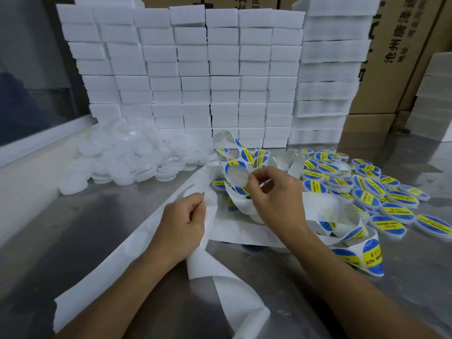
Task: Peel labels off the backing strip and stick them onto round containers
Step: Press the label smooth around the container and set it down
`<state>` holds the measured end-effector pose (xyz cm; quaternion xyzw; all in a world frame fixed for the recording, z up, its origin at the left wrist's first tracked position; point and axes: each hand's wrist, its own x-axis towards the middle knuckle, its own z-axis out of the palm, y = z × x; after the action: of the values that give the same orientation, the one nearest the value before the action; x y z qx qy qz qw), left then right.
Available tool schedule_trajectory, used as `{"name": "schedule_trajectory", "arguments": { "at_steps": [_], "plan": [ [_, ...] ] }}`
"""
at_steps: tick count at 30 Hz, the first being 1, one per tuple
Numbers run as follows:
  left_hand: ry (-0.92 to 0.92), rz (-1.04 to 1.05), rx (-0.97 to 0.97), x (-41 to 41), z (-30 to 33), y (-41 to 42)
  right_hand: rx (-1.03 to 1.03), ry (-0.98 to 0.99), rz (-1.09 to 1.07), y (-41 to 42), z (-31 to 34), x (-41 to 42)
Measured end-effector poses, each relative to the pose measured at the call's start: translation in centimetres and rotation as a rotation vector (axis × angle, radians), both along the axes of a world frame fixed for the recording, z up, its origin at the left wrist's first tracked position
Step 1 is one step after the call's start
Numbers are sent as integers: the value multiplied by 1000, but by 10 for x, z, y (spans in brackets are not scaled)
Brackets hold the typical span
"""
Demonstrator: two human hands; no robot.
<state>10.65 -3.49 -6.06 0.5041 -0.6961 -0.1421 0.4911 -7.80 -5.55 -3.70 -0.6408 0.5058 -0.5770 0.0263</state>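
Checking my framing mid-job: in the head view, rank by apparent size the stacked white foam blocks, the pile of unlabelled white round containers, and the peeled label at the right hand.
1. Wall of stacked white foam blocks
2. Pile of unlabelled white round containers
3. Peeled round label, pinched by the right hand; nearer the camera, yet clearly smallest.

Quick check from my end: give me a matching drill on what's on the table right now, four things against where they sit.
Things:
1. unlabelled containers
2. labelled containers
3. peeled label
4. empty backing strip

Places:
A. pinched in the right hand
B. heaped at back left
C. trailing from the left hand toward the near edge
D. spread out on the right

Pairs: 1-B, 2-D, 3-A, 4-C
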Motion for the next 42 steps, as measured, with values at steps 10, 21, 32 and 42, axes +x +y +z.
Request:
{"name": "schedule_trajectory", "arguments": {
  "at_steps": [10, 21, 32, 42],
  "plan": [
    [288, 511, 80, 48, 19, -44, -102, -160, 123, 5, 4, 8],
    [-445, 734, 293, 99, 1, -111, -252, 19, 183, 5, 7, 10],
    [-560, 767, 31, 107, 0, -122, -217, -18, 171, 7, 5, 13],
    [65, 522, -59, 65, 12, -72, -115, -31, 192, 9, 4, 13]
  ]
}}
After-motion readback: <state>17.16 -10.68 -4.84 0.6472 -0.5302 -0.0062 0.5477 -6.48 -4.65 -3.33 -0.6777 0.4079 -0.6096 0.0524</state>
